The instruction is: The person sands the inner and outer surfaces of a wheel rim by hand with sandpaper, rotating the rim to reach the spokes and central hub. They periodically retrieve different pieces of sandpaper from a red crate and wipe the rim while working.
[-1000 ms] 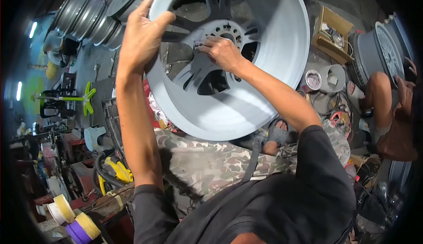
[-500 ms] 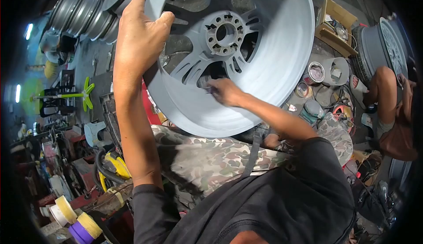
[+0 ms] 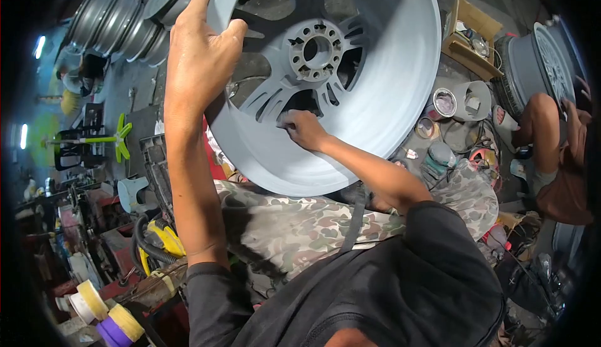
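Observation:
A large grey wheel rim (image 3: 388, 96) leans over the camouflage-clad lap (image 3: 300, 222), its hub and spokes showing inside. My left hand (image 3: 203, 52) grips the rim's upper left edge, thumb over the lip and fingers wrapped behind it. Inside the barrel, my right hand (image 3: 303, 128) is closed at the base of a spoke, with a small dark piece pinched at the fingertips; what it is cannot be made out.
Cans (image 3: 443, 103), a cardboard box (image 3: 472, 37) and a sander (image 3: 440, 156) lie to the right. Beyond them a co-worker (image 3: 541, 128) sits by another wheel (image 3: 551, 65). Stacked rims (image 3: 106, 21) stand upper left; tape rolls (image 3: 94, 300) lie lower left.
My right hand has moved slightly left along the inside of the rim. The wheel has shifted a little to the left, with my left hand still on its edge.

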A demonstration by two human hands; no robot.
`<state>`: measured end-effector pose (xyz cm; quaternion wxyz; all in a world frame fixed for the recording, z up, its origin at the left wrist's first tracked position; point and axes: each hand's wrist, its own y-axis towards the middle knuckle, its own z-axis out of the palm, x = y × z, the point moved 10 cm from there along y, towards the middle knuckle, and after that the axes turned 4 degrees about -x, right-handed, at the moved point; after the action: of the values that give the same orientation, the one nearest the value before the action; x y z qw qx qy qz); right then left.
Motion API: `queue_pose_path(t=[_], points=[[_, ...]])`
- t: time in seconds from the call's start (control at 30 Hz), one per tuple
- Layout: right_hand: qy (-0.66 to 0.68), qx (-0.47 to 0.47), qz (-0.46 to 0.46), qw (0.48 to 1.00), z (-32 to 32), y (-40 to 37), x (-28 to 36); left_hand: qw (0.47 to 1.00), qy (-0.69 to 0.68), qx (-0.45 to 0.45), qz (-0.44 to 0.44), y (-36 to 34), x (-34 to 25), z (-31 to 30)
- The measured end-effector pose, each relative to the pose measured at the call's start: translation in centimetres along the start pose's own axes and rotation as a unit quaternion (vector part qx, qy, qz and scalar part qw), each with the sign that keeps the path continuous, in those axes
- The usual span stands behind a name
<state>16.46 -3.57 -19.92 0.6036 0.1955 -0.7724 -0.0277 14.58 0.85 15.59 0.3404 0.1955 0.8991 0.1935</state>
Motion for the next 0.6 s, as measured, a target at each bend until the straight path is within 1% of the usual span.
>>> queue_pose_path(t=[0.07, 0.13, 0.17, 0.23, 0.27, 0.33, 0.37, 0.43, 0.47, 0.53, 0.57, 0.6], points=[[0.006, 0.008, 0.008, 1.000, -0.3, -0.1, -0.3, 1.000, -0.002, -0.007, 0.007, 0.1, 0.0, -0.2], [-0.029, 0.024, 0.050, 0.998, 0.3, 0.5, 0.3, 1.000, -0.001, -0.004, 0.021, 0.0, -0.1, -0.1], [-0.030, 0.025, 0.050, 0.998, 0.6, 0.9, 1.1, 1.000, -0.002, -0.006, 0.021, 0.1, -0.2, -0.2], [0.025, -0.022, 0.025, 0.999, 0.4, 1.1, 2.9, 1.000, -0.007, 0.011, 0.000, -0.1, 0.0, 0.1], [0.026, -0.022, 0.028, 0.999, 0.2, 0.9, 3.2, 1.000, -0.008, 0.014, -0.001, -0.2, 0.0, 0.2], [0.070, -0.034, 0.021, 0.997, -0.6, 0.8, 3.4, 1.000, -0.015, 0.004, 0.018, -0.1, -0.4, 0.2], [0.069, -0.036, 0.020, 0.997, -0.9, 0.6, 2.6, 1.000, -0.015, 0.004, 0.021, 0.0, -0.4, 0.3], [-0.028, -0.015, -0.032, 0.999, -1.0, -0.2, 1.5, 0.999, -0.020, -0.028, 0.032, -0.1, -0.4, -0.1], [-0.029, -0.015, -0.034, 0.999, -1.2, -0.4, 0.9, 0.999, -0.019, -0.030, 0.033, 0.1, -0.5, -0.3], [-0.046, -0.029, -0.070, 0.996, -2.0, -0.9, 1.9, 1.000, -0.015, -0.002, 0.007, 0.0, 0.0, 0.0], [-0.045, -0.027, -0.072, 0.996, -2.3, -1.2, 2.0, 1.000, -0.014, -0.004, 0.005, 0.0, 0.1, -0.1], [0.005, 0.000, 0.040, 0.999, -2.8, -1.2, 0.8, 1.000, -0.008, 0.003, 0.007, 0.0, 0.2, -0.1]])
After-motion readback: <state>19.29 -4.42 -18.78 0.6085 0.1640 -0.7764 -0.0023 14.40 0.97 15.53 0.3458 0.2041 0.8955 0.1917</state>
